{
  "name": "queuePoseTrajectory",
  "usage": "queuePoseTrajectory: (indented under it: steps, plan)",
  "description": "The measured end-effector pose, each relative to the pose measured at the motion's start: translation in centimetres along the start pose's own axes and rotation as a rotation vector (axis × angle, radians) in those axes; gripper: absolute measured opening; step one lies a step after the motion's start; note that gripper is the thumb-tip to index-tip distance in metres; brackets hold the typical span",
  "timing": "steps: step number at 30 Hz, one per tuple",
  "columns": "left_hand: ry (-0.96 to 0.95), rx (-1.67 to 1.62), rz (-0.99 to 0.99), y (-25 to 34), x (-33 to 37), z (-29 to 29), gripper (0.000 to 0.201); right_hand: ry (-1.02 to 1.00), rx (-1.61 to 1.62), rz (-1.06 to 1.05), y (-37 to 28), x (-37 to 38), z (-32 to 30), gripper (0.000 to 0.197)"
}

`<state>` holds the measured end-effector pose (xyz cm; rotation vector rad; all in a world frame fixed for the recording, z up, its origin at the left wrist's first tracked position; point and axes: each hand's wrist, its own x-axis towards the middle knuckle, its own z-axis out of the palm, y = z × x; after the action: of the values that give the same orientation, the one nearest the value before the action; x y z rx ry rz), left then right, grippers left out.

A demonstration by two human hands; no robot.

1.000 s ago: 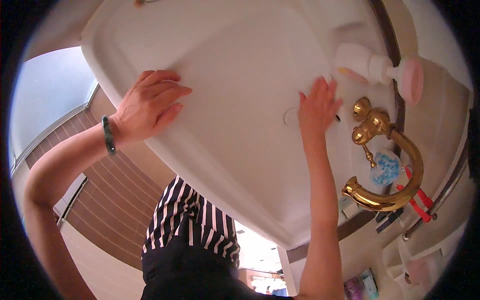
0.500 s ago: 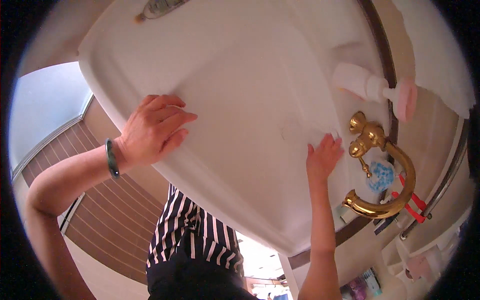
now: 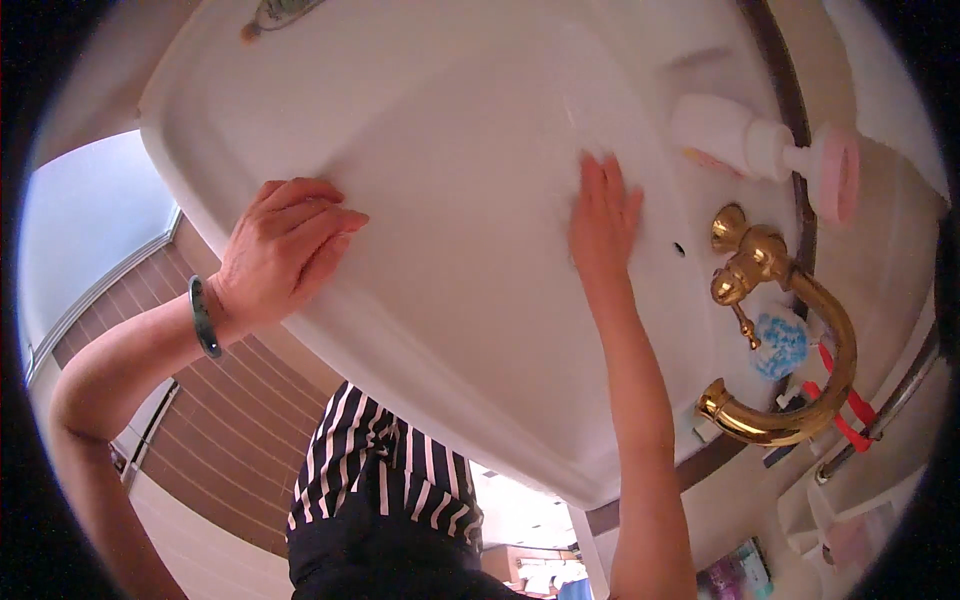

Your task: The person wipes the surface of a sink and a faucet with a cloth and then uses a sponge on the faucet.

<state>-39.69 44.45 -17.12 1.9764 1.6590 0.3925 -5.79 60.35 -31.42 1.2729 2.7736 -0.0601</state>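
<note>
Below me is a large white washbasin (image 3: 450, 300) with a brass-coloured gooseneck faucet (image 3: 825, 340) on its right side. My right hand (image 3: 605, 215) lies flat against the basin's inner wall, fingers stretched and slightly blurred, with nothing in it. A small dark overflow hole (image 3: 679, 249) shows just right of that hand. Over the basin's near-left rim rests my left hand (image 3: 285, 245), its fingers loosely bent and a little apart, with no object visible in it. A dark green bangle (image 3: 204, 317) circles the left wrist.
Past the faucet stands a white pump bottle (image 3: 725, 135) with a pink top. A blue-and-white scrubber (image 3: 780, 343) and a red-handled tool (image 3: 850, 420) sit behind the spout. A metal rail (image 3: 885, 415) runs at right. At the far left, a soap-like item (image 3: 285, 10) lies on the rim.
My right hand has moved left and farther up the basin wall, away from the faucet, uncovering the overflow hole. My left hand stays on the rim; the view has shifted slightly.
</note>
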Motion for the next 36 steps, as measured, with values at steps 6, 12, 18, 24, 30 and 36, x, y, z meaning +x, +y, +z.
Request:
queuePoseTrajectory:
  steps: [6, 12, 18, 24, 30, 36]
  plan:
    - [0.077, 0.015, 0.042, 0.4, 0.3, -0.2, 0.013, -0.305, -0.185, 0.119, 7.2, -15.6, -1.1, 0.058]
    - [0.008, -0.05, 0.028, 0.4, 0.3, -0.2, 0.024, -0.051, 0.141, 0.329, 4.8, -20.4, 1.9, 0.058]
    - [-0.019, -0.053, -0.022, 0.3, 0.1, -0.2, 0.024, 0.123, 0.409, 0.353, -1.5, -11.7, 2.7, 0.027]
    - [-0.011, -0.088, -0.02, 0.3, 0.6, -0.2, 0.023, 0.004, 0.313, 0.397, 0.2, -10.3, 2.8, 0.02]
    - [0.078, -0.042, 0.018, 0.2, 0.3, 0.0, 0.011, -0.058, 0.53, 0.665, -5.5, -14.6, 1.4, 0.01]
    - [0.101, -0.032, 0.023, 0.5, 0.6, -0.3, 0.011, -0.061, 0.702, 0.195, -12.5, -8.7, 0.1, 0.049]
